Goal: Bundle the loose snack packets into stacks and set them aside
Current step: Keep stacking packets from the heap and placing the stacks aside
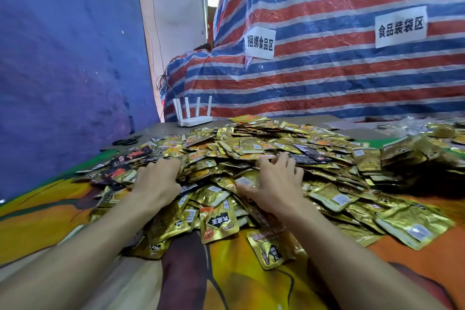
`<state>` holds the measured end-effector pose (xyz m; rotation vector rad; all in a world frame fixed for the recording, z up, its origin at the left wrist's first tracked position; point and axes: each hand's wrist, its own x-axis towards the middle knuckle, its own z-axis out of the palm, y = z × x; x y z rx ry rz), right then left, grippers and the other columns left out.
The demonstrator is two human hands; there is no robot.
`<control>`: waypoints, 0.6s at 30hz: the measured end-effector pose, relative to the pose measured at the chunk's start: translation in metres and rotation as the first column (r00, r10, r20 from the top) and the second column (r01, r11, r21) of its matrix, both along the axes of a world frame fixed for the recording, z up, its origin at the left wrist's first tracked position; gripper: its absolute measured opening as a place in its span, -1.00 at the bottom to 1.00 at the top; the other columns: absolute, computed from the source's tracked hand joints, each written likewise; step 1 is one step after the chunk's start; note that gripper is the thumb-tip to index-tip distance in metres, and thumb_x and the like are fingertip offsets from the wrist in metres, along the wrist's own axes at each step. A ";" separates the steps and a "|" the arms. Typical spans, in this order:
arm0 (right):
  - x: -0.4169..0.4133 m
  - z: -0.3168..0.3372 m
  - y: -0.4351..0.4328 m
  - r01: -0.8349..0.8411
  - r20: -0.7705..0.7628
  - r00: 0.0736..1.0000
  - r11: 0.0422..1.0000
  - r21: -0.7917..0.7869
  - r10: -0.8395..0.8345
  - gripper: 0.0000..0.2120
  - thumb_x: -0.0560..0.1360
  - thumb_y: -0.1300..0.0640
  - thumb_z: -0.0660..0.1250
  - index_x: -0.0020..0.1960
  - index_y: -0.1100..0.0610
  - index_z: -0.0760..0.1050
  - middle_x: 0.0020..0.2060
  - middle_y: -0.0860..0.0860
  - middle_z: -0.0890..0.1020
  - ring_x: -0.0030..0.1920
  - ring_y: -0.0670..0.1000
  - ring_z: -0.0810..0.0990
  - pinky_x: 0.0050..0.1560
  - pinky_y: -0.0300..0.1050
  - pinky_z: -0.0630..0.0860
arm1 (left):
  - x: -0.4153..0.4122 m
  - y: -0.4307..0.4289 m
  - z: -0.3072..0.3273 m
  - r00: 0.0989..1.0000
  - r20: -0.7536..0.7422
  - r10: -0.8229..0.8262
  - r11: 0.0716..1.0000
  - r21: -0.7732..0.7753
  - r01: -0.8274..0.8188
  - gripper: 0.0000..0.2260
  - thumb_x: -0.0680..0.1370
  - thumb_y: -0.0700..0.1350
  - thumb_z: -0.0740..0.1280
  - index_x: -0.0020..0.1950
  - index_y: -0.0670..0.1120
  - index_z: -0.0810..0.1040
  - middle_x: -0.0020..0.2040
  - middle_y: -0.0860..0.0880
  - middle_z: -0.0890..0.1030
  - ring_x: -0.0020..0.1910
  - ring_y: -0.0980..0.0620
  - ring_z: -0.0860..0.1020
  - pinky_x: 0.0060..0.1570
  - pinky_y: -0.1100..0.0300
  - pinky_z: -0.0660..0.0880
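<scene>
Just in front of the white router (193, 114), on the viewer's side of it, a broad heap of loose snack packets (251, 143) covers a table spread with an orange patterned cloth (251, 272). Most packets are shiny gold foil. A few black ones lie in the part of the heap to the left of the router and nearer the viewer. No tidy stack is visible anywhere.

Two bare forearms reach into the heap from the side opposite the router. The left hand (157, 181) lies palm down with its fingertips sunk among the packets, so it is unclear whether it grips any. The right hand (274, 184) rests on top, fingers spread wide and lightly bent, thumb stretched sideways, holding nothing.

Black scissors (127, 141) sit on the table left of the router. A red, white and blue striped tarp (327, 70) rises behind the router.

The risks look plain. Foil is slippery, so a big scoop could fan apart and slide off the heap's near edge. Packets face every way, which could make a lopsided stack. Black packets could get mixed into a gold bundle.
</scene>
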<state>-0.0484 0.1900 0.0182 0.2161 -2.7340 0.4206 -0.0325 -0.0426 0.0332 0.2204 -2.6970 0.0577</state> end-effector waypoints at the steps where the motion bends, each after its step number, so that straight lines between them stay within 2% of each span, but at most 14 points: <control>1: 0.001 -0.001 -0.003 -0.020 -0.020 1.000 0.999 0.029 0.021 -0.35 0.46 -0.43 0.30 0.31 0.04 0.42 0.35 0.17 0.37 0.40 0.20 0.29 0.38 0.20 0.26 | 0.002 0.001 0.002 0.999 -0.049 -0.020 1.000 0.016 0.021 -0.83 0.49 -0.25 0.29 0.02 -0.03 0.51 -0.12 -0.06 0.58 -0.07 -0.17 0.57 -0.17 0.05 0.35; 4: 0.004 -0.004 -0.010 -0.103 0.044 0.994 0.991 0.085 0.100 -0.41 0.42 -0.49 0.27 0.11 0.01 0.50 0.21 0.09 0.47 0.28 0.16 0.38 0.31 0.18 0.34 | 0.009 0.000 0.015 0.966 -0.244 -0.088 0.988 0.099 0.115 -0.95 0.54 -0.15 0.35 -0.09 0.00 0.53 -0.20 -0.05 0.60 -0.15 -0.18 0.58 -0.20 0.04 0.37; 5: 0.006 -0.005 -0.012 -0.126 0.076 0.990 0.986 0.107 0.119 -0.40 0.40 -0.51 0.26 0.06 0.01 0.49 0.19 0.09 0.48 0.27 0.16 0.39 0.29 0.17 0.36 | 0.011 0.000 0.022 0.947 -0.301 -0.110 0.973 0.161 0.164 -0.92 0.53 -0.11 0.40 -0.14 0.00 0.54 -0.24 -0.03 0.60 -0.19 -0.17 0.57 -0.22 0.05 0.40; 8: 0.006 -0.001 -0.012 -0.156 0.104 0.984 0.981 0.112 0.145 -0.41 0.44 -0.47 0.28 0.17 -0.01 0.53 0.22 0.09 0.49 0.31 0.16 0.39 0.31 0.16 0.37 | 0.016 0.001 0.042 0.894 -0.416 -0.168 0.855 0.390 0.342 -0.80 0.49 -0.08 0.51 -0.26 0.05 0.54 -0.32 0.07 0.60 -0.27 -0.04 0.59 -0.24 0.10 0.45; 10: 0.002 0.007 -0.006 -0.195 0.107 0.976 0.978 0.069 0.188 -0.49 0.47 -0.36 0.36 0.24 -0.03 0.55 0.23 0.06 0.54 0.30 0.14 0.44 0.25 0.08 0.44 | 0.016 0.003 0.047 0.864 -0.469 -0.184 0.710 0.544 0.447 -0.80 0.51 -0.10 0.50 -0.26 0.06 0.55 -0.29 0.09 0.62 -0.27 0.04 0.62 -0.26 0.16 0.46; 11: 0.000 0.011 -0.002 -0.211 0.118 0.972 0.976 0.047 0.204 -0.52 0.48 -0.29 0.40 0.26 -0.02 0.57 0.22 0.05 0.58 0.28 0.12 0.49 0.21 0.03 0.48 | 0.015 0.006 0.047 0.854 -0.490 -0.178 0.610 0.626 0.486 -0.84 0.53 -0.10 0.48 -0.22 0.05 0.57 -0.27 0.08 0.65 -0.24 0.02 0.65 -0.25 0.15 0.51; 13: -0.002 0.017 0.002 -0.201 0.127 0.972 0.979 0.027 0.196 -0.60 0.48 -0.11 0.47 0.25 0.04 0.59 0.15 0.03 0.65 0.18 0.08 0.59 0.10 -0.02 0.57 | 0.009 0.012 0.042 0.851 -0.512 -0.120 0.393 0.762 0.514 -0.89 0.56 -0.09 0.45 -0.16 0.05 0.61 -0.21 0.05 0.69 -0.16 -0.06 0.69 -0.14 0.00 0.61; 15: -0.002 0.017 0.000 -0.158 0.095 0.983 0.987 0.037 0.154 -0.78 0.46 0.05 0.43 0.07 0.11 0.60 -0.06 0.04 0.67 -0.04 0.07 0.63 -0.13 -0.06 0.59 | 0.001 0.021 0.035 0.863 -0.505 -0.026 0.229 0.837 0.497 -0.92 0.55 -0.06 0.45 -0.14 0.06 0.62 -0.15 0.03 0.70 -0.09 -0.10 0.69 -0.01 -0.13 0.61; 16: -0.002 0.015 -0.001 -0.134 0.067 0.989 0.990 0.044 0.130 -0.90 0.46 0.10 0.40 -0.09 0.11 0.54 -0.19 0.03 0.62 -0.17 0.07 0.58 -0.28 -0.10 0.51 | -0.002 0.026 0.032 0.866 -0.500 0.030 0.155 0.858 0.490 -0.92 0.55 -0.06 0.46 -0.14 0.05 0.63 -0.15 0.02 0.70 -0.08 -0.09 0.68 0.04 -0.13 0.61; 17: -0.002 0.013 -0.002 -0.101 0.046 0.994 0.994 0.029 0.100 -0.87 0.46 0.11 0.36 -0.21 0.10 0.44 -0.29 0.01 0.54 -0.26 0.07 0.51 -0.37 -0.13 0.40 | -0.006 0.031 0.029 0.863 -0.497 0.088 0.068 0.868 0.492 -0.92 0.54 -0.08 0.47 -0.15 0.03 0.63 -0.17 0.02 0.70 -0.08 -0.08 0.68 0.06 -0.10 0.60; 18: -0.001 0.011 -0.002 -0.091 0.011 0.996 0.996 0.000 0.091 -0.83 0.48 0.12 0.32 -0.26 0.10 0.41 -0.34 0.01 0.51 -0.29 0.08 0.48 -0.39 -0.14 0.34 | -0.010 0.037 0.025 0.858 -0.494 0.141 -0.021 0.865 0.501 -0.91 0.53 -0.11 0.47 -0.16 0.00 0.63 -0.21 0.03 0.70 -0.09 -0.07 0.67 0.04 -0.03 0.60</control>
